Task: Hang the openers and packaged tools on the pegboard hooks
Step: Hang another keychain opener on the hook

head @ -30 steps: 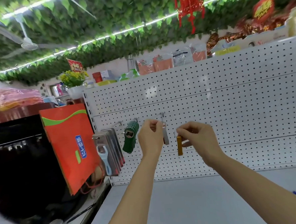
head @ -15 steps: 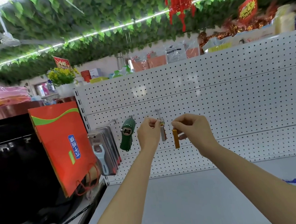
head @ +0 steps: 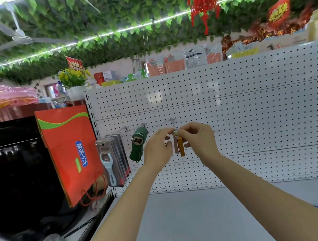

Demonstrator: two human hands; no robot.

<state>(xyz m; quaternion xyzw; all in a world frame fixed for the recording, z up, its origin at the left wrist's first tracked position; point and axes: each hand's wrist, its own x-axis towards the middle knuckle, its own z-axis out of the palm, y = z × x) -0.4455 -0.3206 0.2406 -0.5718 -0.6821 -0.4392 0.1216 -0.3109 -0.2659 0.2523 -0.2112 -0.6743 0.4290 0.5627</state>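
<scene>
Hands (head: 180,143) cover opener tops, hook tip; grip unclear. Ceiling fan (head: 19,38) cut off left.

We see the left hand (head: 157,150) and right hand (head: 199,139) meeting at a hook (head: 173,123) on the white pegboard (head: 256,114), pinching the tops of a silver opener (head: 176,147) and a gold opener (head: 181,149). A green opener (head: 138,145) and packaged tools (head: 113,160) hang to the left.

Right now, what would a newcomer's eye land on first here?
Probably the two hands meeting mid-frame at the white pegboard: the left hand and right hand pinch at the tops of a silver opener and a gold opener, just below a hook. Next, the bright orange gift bag at left, then the green opener and packaged tools already hanging.
</scene>
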